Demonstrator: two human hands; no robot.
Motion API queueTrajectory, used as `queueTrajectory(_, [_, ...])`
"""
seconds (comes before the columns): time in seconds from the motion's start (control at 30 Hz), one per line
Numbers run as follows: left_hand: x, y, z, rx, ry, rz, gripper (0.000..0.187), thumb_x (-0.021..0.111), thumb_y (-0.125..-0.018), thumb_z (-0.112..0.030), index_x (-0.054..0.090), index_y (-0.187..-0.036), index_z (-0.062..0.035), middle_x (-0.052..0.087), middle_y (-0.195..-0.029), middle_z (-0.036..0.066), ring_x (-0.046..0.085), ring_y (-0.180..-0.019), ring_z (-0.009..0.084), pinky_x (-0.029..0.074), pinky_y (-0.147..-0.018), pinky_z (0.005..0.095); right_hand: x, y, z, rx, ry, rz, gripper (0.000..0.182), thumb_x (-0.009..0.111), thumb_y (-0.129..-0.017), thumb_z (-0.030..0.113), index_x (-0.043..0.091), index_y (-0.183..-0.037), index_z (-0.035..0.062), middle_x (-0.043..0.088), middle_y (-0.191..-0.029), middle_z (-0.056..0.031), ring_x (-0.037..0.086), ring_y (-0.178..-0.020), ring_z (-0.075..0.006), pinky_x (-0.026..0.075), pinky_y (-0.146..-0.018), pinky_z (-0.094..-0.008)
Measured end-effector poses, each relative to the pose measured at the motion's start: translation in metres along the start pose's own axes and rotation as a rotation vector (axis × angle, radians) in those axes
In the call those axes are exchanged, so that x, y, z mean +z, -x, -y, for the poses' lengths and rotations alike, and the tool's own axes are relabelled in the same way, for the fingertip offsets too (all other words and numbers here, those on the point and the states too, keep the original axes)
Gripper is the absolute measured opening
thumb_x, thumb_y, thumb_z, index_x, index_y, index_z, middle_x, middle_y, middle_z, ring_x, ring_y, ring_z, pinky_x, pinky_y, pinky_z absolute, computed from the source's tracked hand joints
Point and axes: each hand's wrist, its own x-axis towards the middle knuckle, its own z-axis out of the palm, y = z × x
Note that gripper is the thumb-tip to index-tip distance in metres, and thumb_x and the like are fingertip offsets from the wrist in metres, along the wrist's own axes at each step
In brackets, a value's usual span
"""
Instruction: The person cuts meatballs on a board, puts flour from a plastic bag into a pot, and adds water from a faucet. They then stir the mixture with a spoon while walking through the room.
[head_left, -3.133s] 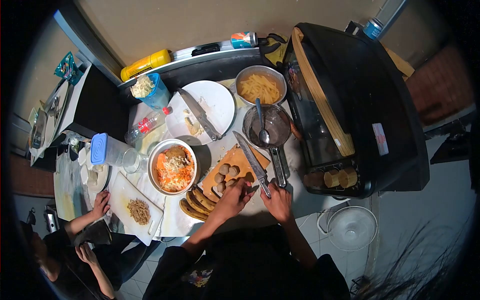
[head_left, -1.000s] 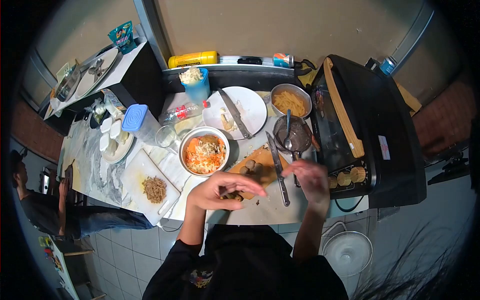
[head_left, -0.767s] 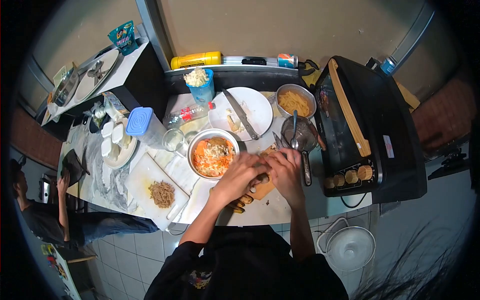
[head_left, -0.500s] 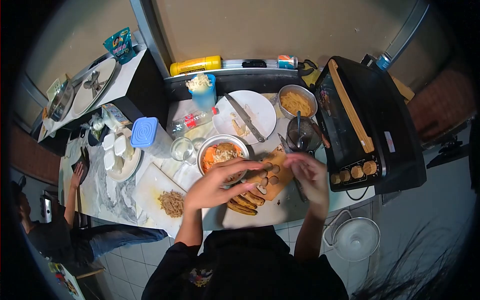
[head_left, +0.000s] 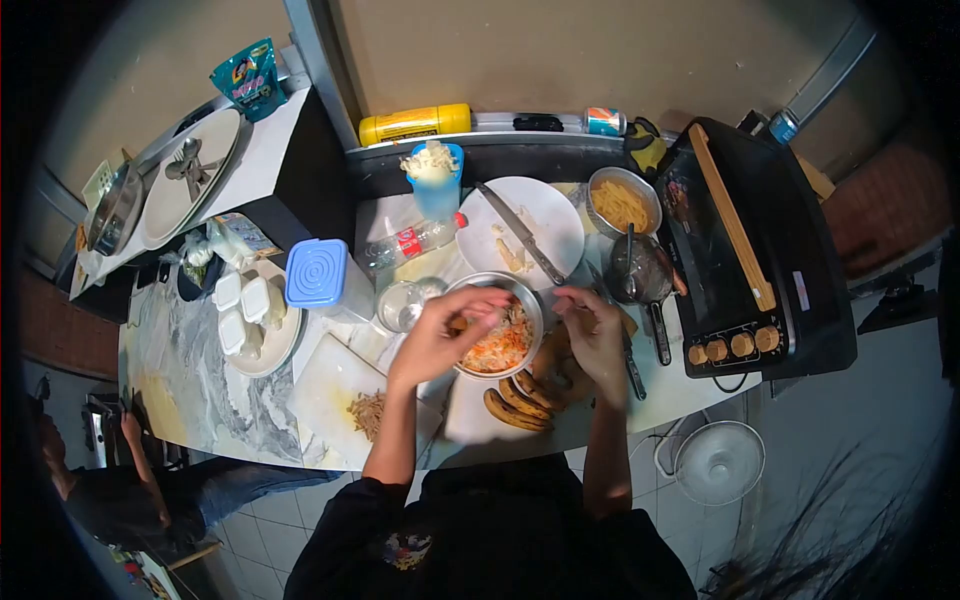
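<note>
My left hand (head_left: 445,335) hovers over the left side of a metal bowl (head_left: 541,330) of shredded orange and whitish food (head_left: 505,345). Its fingers are curved and apart from the thumb, with nothing visible in them. To the right of the bowl, my right hand (head_left: 592,340) is raised over a brown cutting board (head_left: 628,322), fingers loosely bent and apart, also with nothing visible in them. Several ripe bananas (head_left: 518,403) lie just below the bowl. A knife (head_left: 634,370) rests by the board's right edge. The hand and shadow hide much of the board.
Behind the bowl, a large knife (head_left: 520,232) lies across a white plate (head_left: 560,215). A black toaster oven (head_left: 790,270) stands right, near a pot of yellow strips (head_left: 622,205). Left are a blue-lidded container (head_left: 318,272) and a white board (head_left: 325,400). Another person (head_left: 110,495) stands far left.
The view has shifted, moving the counter rightward in it. My left hand has moved from beside the board to over the bowl. The other person's hand has drawn back from the dark pan.
</note>
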Motion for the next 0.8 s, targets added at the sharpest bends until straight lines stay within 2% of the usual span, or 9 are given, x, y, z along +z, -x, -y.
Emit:
queueTrajectory(0.23, [-0.106,0.03,-0.002,0.065,0.073,-0.521,0.027,0.063,-0.091,-0.015,0.061,-0.113,0.0005,0.066,-0.099,0.01,0.063,-0.086,0.0154,0.05,-0.078,0.027,0.034,-0.009,0.017,0.088,-0.166,0.013,0.015,0.051,-0.094,0.002,0.062,-0.104,-0.0022,0.063,-0.082,-0.0045,0.06,-0.078,-0.0088,0.047,-0.075,-0.0229])
queueTrajectory(0.37, [-0.224,0.047,0.035,0.016,0.186,-1.128,0.03,0.061,-0.092,-0.021,0.06,-0.117,-0.0036,0.064,-0.099,0.008,0.061,-0.082,0.0126,0.05,-0.072,0.0267,0.048,-0.016,0.021,0.068,-0.293,0.016,0.015,0.05,-0.095,0.002,0.062,-0.103,-0.0028,0.063,-0.081,-0.0048,0.06,-0.077,-0.0095,0.048,-0.074,-0.0233])
queueTrajectory(0.5, [-0.367,0.054,0.071,0.155,0.258,-1.798,0.015,0.057,-0.082,-0.012,0.053,-0.07,-0.0034,0.058,-0.068,0.006,0.054,-0.049,0.0162,0.054,-0.051,0.0271,0.053,-0.019,0.019,0.033,-0.281,0.013,0.015,0.05,-0.095,0.001,0.061,-0.102,-0.0031,0.062,-0.08,-0.0047,0.06,-0.077,-0.0105,0.048,-0.075,-0.0246])
queueTrajectory(0.53, [-0.408,0.056,0.093,0.156,0.263,-1.792,0.015,0.057,-0.082,-0.012,0.053,-0.07,-0.0034,0.058,-0.068,0.006,0.054,-0.049,0.0162,0.054,-0.051,0.0271,0.055,-0.019,0.018,0.053,-0.309,0.019,0.015,0.049,-0.094,0.0,0.061,-0.102,-0.0031,0.062,-0.08,-0.0046,0.06,-0.077,-0.0108,0.048,-0.075,-0.0253])
queueTrajectory(0.6, [-0.468,0.055,0.14,0.062,0.142,-2.101,0.013,0.055,-0.076,-0.009,0.055,-0.068,0.0016,0.059,-0.069,0.01,0.054,-0.047,0.0195,0.056,-0.047,0.0286,0.057,-0.021,0.016,0.075,-0.337,0.011,0.015,0.049,-0.094,0.0,0.061,-0.102,-0.003,0.061,-0.079,-0.0045,0.059,-0.076,-0.0111,0.048,-0.075,-0.0259])
queueTrajectory(0.63, [-0.466,0.045,0.136,-0.032,0.108,-2.123,0.013,0.06,-0.072,-0.007,0.057,-0.071,0.0059,0.059,-0.074,0.015,0.058,-0.051,0.0232,0.058,-0.052,0.0323,0.058,-0.023,0.015,0.066,-0.344,0.013,0.014,0.05,-0.095,0.001,0.061,-0.102,-0.003,0.061,-0.079,-0.0047,0.059,-0.076,-0.0111,0.049,-0.075,-0.0261])
queueTrajectory(0.7, [-0.548,0.074,0.211,-0.114,-0.205,-1.803,0.019,0.064,-0.073,-0.008,0.058,-0.08,0.0089,0.059,-0.084,0.017,0.061,-0.058,0.0246,0.058,-0.051,0.0343,0.058,-0.026,0.013,0.055,-0.345,-0.01,0.014,0.05,-0.095,0.002,0.061,-0.101,-0.003,0.061,-0.079,-0.0049,0.059,-0.076,-0.0111,0.049,-0.075,-0.0263])
queueTrajectory(0.77, [-0.595,0.088,0.253,-0.046,0.077,-1.511,0.036,0.07,-0.074,-0.011,0.055,-0.103,0.0057,0.06,-0.087,0.013,0.059,-0.063,0.0195,0.056,-0.054,0.0302,0.056,-0.028,0.009,0.133,-0.315,-0.017,0.014,0.051,-0.095,0.003,0.061,-0.101,-0.003,0.062,-0.081,-0.0057,0.059,-0.076,-0.0111,0.049,-0.075,-0.0264])
queueTrajectory(0.8, [-0.565,0.08,0.228,-0.163,0.056,-1.426,0.051,0.067,-0.077,-0.007,0.043,-0.121,0.0036,0.049,-0.12,0.016,0.054,-0.099,0.027,0.055,-0.08,0.0384,0.054,-0.028,0.0,0.121,-0.346,-0.02,0.014,0.051,-0.095,0.004,0.061,-0.102,-0.0028,0.062,-0.081,-0.0061,0.059,-0.077,-0.0113,0.049,-0.074,-0.0261])
